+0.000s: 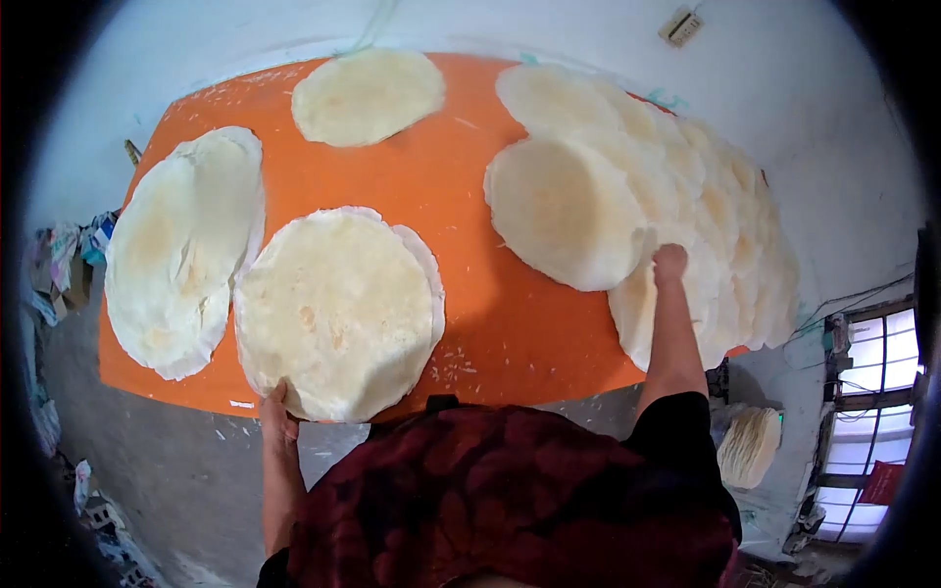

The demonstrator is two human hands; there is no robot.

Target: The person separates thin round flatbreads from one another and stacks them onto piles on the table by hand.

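A stack of thin round flatbreads point(338, 309) lies at the table's near edge, with ragged rims showing beneath the top one. My left hand point(279, 414) grips its lower left rim, thumb on top; the other fingers are partly hidden. Over to the right, my right hand point(669, 263) is closed above many overlapping flatbreads point(720, 255). Just left of it lies a single round flatbread point(564, 211), with a shadow across its middle. Whether the right fingers pinch a sheet's edge cannot be made out.
The flatbreads lie on an orange table point(461, 255). Another stack point(181, 255) is at the left, and one more round point(368, 96) at the back. A pale folded pile point(750, 448) stands off the right side, near a barred window point(867, 421). White walls border the back.
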